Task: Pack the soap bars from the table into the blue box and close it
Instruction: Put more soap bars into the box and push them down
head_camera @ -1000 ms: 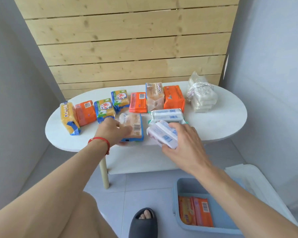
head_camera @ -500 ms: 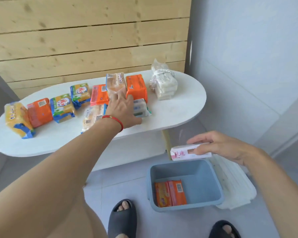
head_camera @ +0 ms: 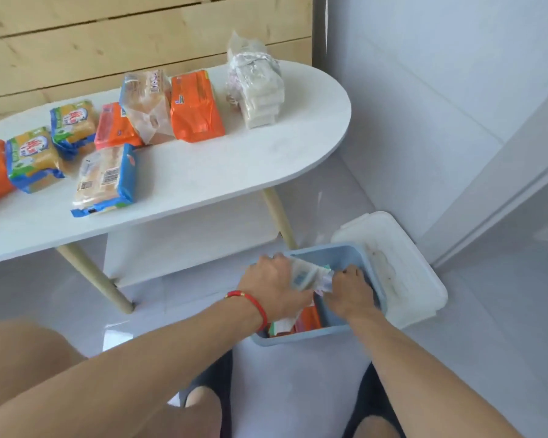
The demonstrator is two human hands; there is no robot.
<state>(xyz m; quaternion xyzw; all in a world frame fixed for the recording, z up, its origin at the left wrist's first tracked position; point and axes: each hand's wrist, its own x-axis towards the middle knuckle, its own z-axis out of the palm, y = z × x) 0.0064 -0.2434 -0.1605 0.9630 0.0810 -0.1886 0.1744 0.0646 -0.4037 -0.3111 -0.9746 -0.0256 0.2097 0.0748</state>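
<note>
Head view, L to R: soap packs [head_camera: 103, 178] lie on the white worktop [head_camera: 234, 162], film-wrapped blocks, prob. dense, stiff w/ slick crinkly wrap; best gripped across the short sides. Clear-bagged white bars [head_camera: 257, 90] look floppier as a bundle. Left hand [head_camera: 272, 287] and right hand [head_camera: 350, 294] are down in the blue box [head_camera: 329, 333] on the floor, fingers clenched on white-wrapped bars [head_camera: 307, 275]. White plastic lid [head_camera: 402, 270] lies beside the box.

Surface [head_camera: 234, 172]: matt white, smooth. Wall panelling [head_camera: 140, 36]: bare knotty wood. Soap packs [head_camera: 196, 105]: glossy, crinkled plastic film. Blue box [head_camera: 345, 330]: smooth matt plastic. Lid [head_camera: 408, 270]: translucent white plastic. Floor [head_camera: 298, 390]: glossy tile.
</note>
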